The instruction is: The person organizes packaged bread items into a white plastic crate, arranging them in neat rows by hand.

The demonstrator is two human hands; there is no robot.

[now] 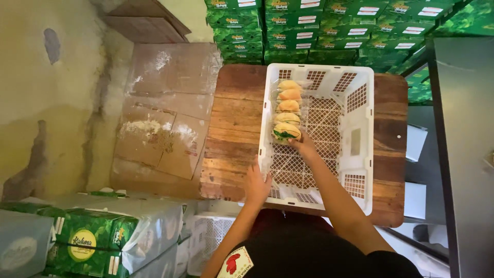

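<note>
The right hand (304, 148) holds the nearest wrapped bun (286, 133), last in a row of buns (288, 105) along the left wall inside a white crate (360, 170). The left hand (256, 186) grips the crate's near left rim. The crate sits on a wooden table (234, 134), green boxes (329, 31) stacked behind.

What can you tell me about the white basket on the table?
The white crate looks like plastic, with lattice walls and a mesh floor. It stands on a wooden table, open at the top. Five wrapped buns line its left side in a row. The left hand grips its near left rim; the right hand reaches inside, touching the nearest bun.
</note>
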